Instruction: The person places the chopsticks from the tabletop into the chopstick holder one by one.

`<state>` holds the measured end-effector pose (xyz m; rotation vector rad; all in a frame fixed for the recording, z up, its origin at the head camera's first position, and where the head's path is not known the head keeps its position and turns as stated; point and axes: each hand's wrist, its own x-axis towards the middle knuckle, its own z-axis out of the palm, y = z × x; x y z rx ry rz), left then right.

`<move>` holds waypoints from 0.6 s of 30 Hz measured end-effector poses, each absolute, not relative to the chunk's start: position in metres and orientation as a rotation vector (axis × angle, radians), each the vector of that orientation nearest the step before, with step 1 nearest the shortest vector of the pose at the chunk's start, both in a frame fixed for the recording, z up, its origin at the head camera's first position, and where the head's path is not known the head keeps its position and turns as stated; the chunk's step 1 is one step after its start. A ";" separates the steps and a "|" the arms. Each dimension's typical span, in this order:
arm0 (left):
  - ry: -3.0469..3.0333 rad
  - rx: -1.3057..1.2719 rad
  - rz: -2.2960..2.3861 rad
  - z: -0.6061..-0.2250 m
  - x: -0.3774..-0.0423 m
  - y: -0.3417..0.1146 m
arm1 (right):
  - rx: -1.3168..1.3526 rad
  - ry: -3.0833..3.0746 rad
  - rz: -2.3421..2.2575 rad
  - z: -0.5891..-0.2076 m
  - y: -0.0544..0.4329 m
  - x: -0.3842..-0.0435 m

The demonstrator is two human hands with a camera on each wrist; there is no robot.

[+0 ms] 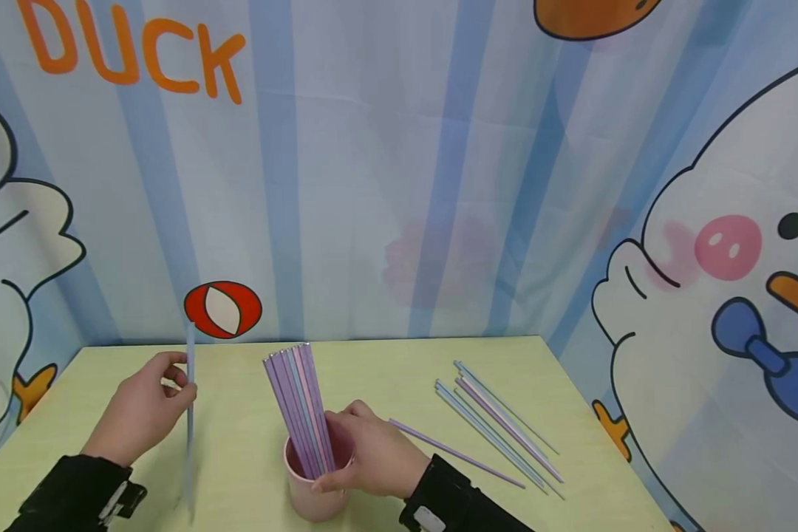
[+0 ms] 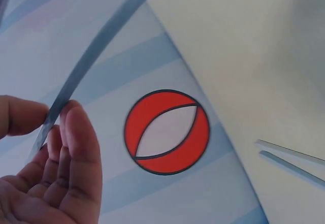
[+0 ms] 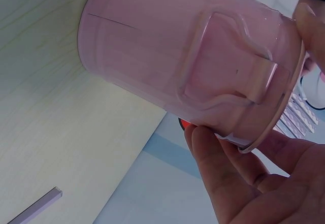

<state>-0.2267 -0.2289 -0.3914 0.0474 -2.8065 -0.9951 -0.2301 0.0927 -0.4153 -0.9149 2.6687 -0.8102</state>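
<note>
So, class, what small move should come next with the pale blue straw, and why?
Probably carry the pale blue straw across and lower it into the pink cup beside the bundled straws. The left grip pinches it roughly upright, apart from the cup; the right grip holds the cup near its rim, and similar straws stand inside.

left grip: pinching; right grip: curled, clasping; well apart

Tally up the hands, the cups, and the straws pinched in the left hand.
Hands: 2, the left hand and the right hand
Pink cup: 1
Blue straw in the left hand: 1
Total: 4
</note>
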 end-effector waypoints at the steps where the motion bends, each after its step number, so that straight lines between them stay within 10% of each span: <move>1: -2.779 0.050 -1.005 -0.388 -0.225 -0.227 | -0.913 2.670 -0.810 -0.415 0.093 -0.230; 18: -2.433 -0.089 -1.223 -0.344 -0.208 -0.193 | -0.889 2.652 -0.840 -0.416 0.092 -0.230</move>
